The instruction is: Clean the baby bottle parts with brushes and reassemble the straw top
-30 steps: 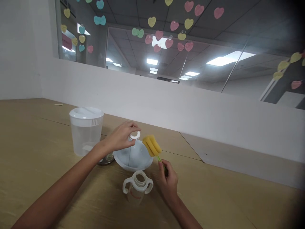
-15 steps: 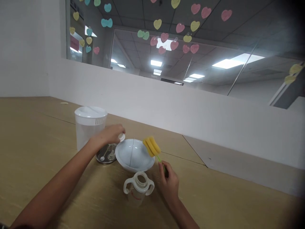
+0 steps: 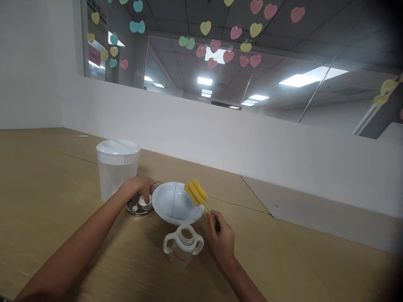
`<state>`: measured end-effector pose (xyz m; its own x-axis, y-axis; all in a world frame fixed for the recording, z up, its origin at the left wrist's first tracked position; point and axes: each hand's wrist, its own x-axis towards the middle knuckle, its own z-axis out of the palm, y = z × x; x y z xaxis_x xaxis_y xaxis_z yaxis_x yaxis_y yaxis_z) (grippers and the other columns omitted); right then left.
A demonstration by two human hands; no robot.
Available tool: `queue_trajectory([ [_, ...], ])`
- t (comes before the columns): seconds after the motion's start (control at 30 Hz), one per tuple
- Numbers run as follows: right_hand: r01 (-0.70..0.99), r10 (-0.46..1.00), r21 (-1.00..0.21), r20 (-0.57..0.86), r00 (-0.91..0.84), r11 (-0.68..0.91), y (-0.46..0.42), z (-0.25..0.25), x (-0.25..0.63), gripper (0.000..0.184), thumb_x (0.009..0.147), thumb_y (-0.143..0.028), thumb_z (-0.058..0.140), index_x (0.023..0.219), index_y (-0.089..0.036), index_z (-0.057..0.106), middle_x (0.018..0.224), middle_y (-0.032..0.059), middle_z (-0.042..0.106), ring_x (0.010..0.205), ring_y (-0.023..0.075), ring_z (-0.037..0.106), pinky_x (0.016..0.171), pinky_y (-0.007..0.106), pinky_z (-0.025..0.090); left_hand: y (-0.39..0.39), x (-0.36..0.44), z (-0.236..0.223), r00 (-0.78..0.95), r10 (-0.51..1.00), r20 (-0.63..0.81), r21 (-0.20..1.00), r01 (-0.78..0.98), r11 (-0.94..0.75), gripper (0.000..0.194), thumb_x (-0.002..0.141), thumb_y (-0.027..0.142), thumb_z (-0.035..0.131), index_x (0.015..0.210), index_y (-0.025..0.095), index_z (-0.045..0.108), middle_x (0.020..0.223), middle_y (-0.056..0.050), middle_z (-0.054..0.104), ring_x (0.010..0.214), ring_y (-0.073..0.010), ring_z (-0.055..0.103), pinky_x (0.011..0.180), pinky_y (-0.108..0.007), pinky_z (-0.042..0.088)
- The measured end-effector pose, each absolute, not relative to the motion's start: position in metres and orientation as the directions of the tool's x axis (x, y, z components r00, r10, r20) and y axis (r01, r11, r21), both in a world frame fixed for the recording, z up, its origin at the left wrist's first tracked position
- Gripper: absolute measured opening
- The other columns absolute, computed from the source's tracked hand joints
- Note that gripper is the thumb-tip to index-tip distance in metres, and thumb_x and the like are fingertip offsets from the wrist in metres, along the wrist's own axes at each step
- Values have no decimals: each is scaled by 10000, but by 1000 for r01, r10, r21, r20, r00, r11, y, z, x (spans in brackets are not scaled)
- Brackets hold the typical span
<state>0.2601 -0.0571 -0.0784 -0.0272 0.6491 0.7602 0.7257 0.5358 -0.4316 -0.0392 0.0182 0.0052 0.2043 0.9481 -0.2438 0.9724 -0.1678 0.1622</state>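
Two bare human arms show in the lower part of the view, seen from the wearer's own position, and only the forearms and hands can be made out. The left forearm (image 3: 72, 247) is long and slender with smooth skin, narrowing to a slim wrist before the left hand (image 3: 137, 188). The right forearm (image 3: 244, 283) has the same lean shape and tapers into the right hand (image 3: 222, 239), whose slim fingers (image 3: 211, 226) look smooth, with the nails too small to make out. In the far bottom left corner, a dark sliver that may be clothing sits in shadow, too dim to identify
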Motion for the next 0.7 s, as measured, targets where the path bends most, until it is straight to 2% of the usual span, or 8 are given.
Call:
queue_trajectory([
  [0.17, 731, 666, -434, 745, -37, 526, -58, -78, 259, 373, 899, -429, 389, 839, -152, 631, 640, 16, 636, 488, 110, 532, 502, 209, 394, 24, -39, -6, 220, 942, -255, 159, 970, -183, 353, 399, 279, 768, 731, 190, 685, 841, -74, 715, 730, -249, 633, 616, -301, 469],
  [0.3, 728, 674, -441, 738, -37, 524, -58, -77, 259, 389, 901, -439, 376, 845, -152, 632, 678, 35, 658, 520, 124, 562, 514, 215, 409, 24, -36, -6, 246, 941, -234, 181, 962, -206, 283, 431, 268, 745, 699, 198, 688, 802, -63, 714, 725, -249, 633, 617, -308, 469],
  [0.57, 736, 673, -426, 737, -55, 526, -58, -78, 259, 394, 906, -441, 377, 850, -147, 633, 654, 29, 646, 502, 123, 548, 507, 214, 397, 29, -38, -8, 247, 946, -209, 190, 959, -209, 314, 441, 270, 733, 747, 204, 712, 787, -61, 715, 716, -249, 635, 617, -302, 468],
  [0.7, 739, 685, -428, 726, -62, 521, -59, -77, 259, 394, 908, -442, 379, 858, -148, 636, 636, 22, 637, 490, 119, 541, 504, 211, 393, 28, -41, -5, 235, 951, -202, 182, 963, -199, 375, 450, 295, 732, 815, 208, 710, 873, -69, 718, 761, -241, 637, 628, -278, 468],
])
